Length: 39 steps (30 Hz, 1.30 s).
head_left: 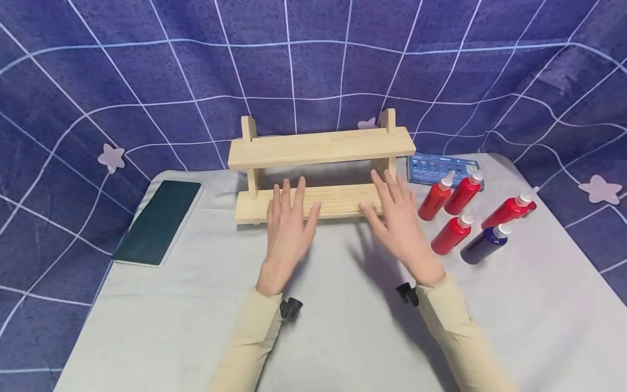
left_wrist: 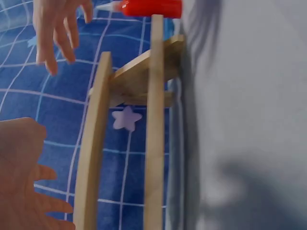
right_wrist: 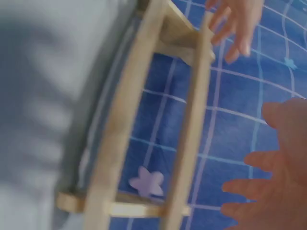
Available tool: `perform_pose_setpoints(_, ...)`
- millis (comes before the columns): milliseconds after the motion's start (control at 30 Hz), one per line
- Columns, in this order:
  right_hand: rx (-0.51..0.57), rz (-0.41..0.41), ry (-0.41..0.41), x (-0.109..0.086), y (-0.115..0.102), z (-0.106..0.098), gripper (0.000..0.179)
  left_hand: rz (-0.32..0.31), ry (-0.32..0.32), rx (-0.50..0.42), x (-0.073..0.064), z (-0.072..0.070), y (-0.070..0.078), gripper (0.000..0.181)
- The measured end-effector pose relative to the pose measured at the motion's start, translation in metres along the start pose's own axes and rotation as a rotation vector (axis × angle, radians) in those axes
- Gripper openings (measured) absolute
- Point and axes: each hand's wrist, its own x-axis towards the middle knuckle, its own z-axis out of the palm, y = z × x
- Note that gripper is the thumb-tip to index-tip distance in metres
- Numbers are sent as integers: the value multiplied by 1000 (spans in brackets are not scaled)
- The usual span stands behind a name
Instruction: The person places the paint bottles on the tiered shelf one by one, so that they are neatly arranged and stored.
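A two-tier shelf of pale wood point(head_left: 320, 148) stands upright at the back middle of the table. My left hand point(head_left: 289, 228) is held out with straight, spread fingers, overlapping the left part of its lower board point(head_left: 338, 202) in the head view. Over that board's right end, the fingers of my right hand point(head_left: 404, 228) are likewise stretched out and apart. Neither hand holds anything. In the left wrist view, the left hand point(left_wrist: 21, 177) shows beside the shelf point(left_wrist: 154, 124), with space between. The right wrist view likewise shows the right hand point(right_wrist: 276, 177) apart from the shelf point(right_wrist: 192, 120).
Several red bottles point(head_left: 450, 235) with white nozzle caps and one dark blue bottle point(head_left: 485, 244) stand to the right. Behind them lies a flat blue box point(head_left: 423, 170). A dark green book point(head_left: 159, 220) lies at the left. A blue gridded curtain point(head_left: 313, 71) hangs behind the table.
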Motion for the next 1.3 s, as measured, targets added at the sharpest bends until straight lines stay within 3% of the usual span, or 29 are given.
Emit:
perform_pose_setpoints(267,66,-73,173,-1,8,-48,62,-42,77,-134,5,-29,-11,61)
perform_pose_setpoints(400,76,-70,273,-7,14,-70,61,-45,143,-180,5,-42,-21,61)
perform_pose_setpoints(633,78,30,390,-26,31,-99,59,-73,236,-238,3,-53,-41,58)
perform_pose_setpoints(967,43,136,495,-53,55,-114,57,-161,265,-329,0,-55,-72,54)
perform_pose_setpoints(1133,19,263,501,-64,64,-119,56,-237,266,-356,-1,-53,-88,53)
perform_pose_setpoints(1300,98,403,478,-72,75,-118,55,-307,261,-385,-1,-50,-101,52)
